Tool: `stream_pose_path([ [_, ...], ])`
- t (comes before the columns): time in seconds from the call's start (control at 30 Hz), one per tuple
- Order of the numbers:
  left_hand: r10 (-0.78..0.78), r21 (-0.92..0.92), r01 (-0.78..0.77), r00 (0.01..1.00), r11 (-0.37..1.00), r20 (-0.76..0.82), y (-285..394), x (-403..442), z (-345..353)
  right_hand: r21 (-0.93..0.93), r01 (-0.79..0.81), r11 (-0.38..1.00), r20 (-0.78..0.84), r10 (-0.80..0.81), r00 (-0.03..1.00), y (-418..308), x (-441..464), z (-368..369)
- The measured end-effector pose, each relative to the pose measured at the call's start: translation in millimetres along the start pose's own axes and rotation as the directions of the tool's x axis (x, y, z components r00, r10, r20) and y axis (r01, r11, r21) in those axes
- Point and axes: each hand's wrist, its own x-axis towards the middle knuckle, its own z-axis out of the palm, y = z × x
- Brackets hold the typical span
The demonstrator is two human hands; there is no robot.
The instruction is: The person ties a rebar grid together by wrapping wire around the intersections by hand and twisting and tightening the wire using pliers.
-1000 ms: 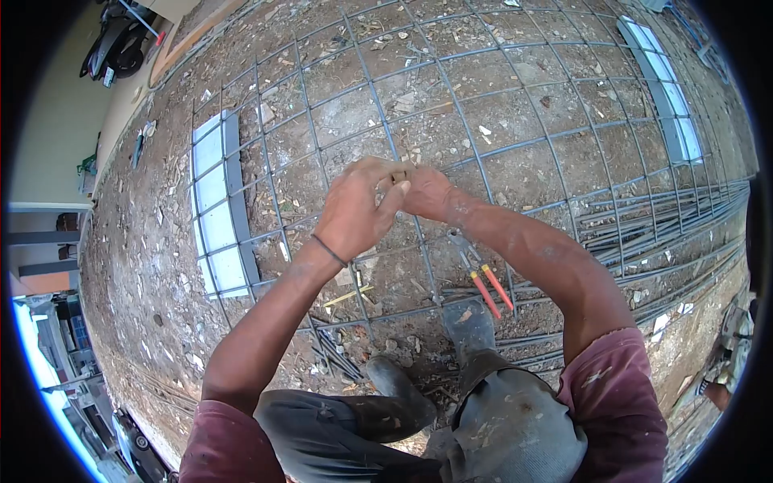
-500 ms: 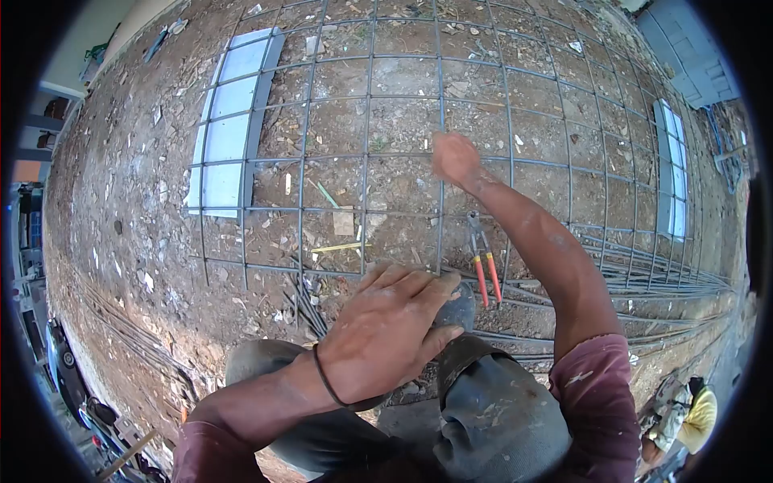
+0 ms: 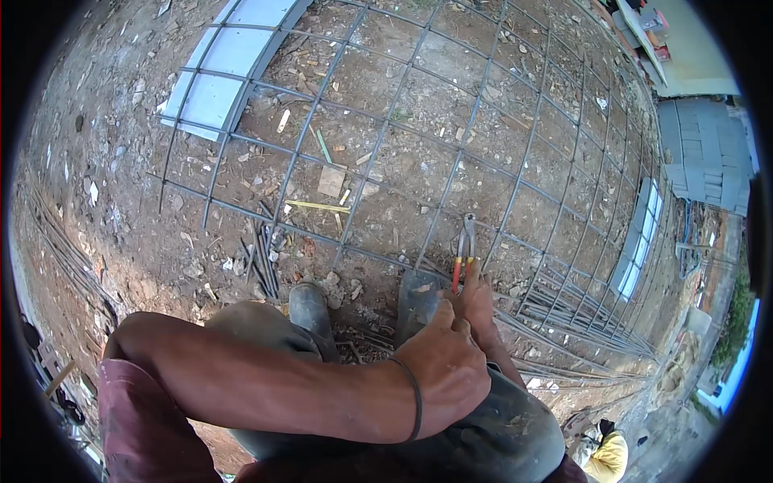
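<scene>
A pair of pincers with red and yellow handles points jaws-up by the near edge of the rebar mesh. At its handles is my right hand, fingers closed around the right handle; the left handle shows beside them. My left hand, with a dark band at the wrist, is over my right knee, just below the right hand. Its fingers are curled, and whatever they may hold is hidden. Both hands are close together, below the mesh's near bar.
A pale block lies under the mesh at the left, and another pale block at the right. Loose rebar rods run along the right front. My boots stand on rubble-strewn dirt. Someone in yellow is at lower right.
My right hand has come back from the mesh to the pincers' handles. The left hand has moved right and down, its fingers now curled. The view has turned.
</scene>
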Motion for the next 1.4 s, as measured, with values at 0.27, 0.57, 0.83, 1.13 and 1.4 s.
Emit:
stream_pose_path([
  [0.27, 0.064, -0.071, -0.055, 0.989, 0.996, 0.136, 12, -5, -1, 0.173, -0.114, 0.978, -0.046, 0.123, 0.991, 16, 15, -6],
  [0.57, -0.006, 0.131, 0.010, 0.999, 0.991, -0.034, 13, -19, -7, 0.918, -0.393, 0.061, 0.372, 0.213, 0.903, -49, -51, -102],
  [0.83, -0.023, 0.002, 0.023, 0.980, 1.000, 0.197, 20, -13, -31, 0.951, -0.310, 0.008, 0.307, -0.169, 0.937, -65, -3, -159],
  [1.13, -0.075, -0.069, 0.119, 0.890, 0.991, 0.450, 11, 21, -30, 0.568, -0.152, 0.809, 0.388, -0.100, 0.916, -74, 106, -236],
  [1.4, -0.075, 0.045, 0.061, 0.879, 0.997, 0.470, 7, 23, -30, -0.848, 0.138, 0.512, 0.130, -0.052, 0.990, -70, 153, -185],
])
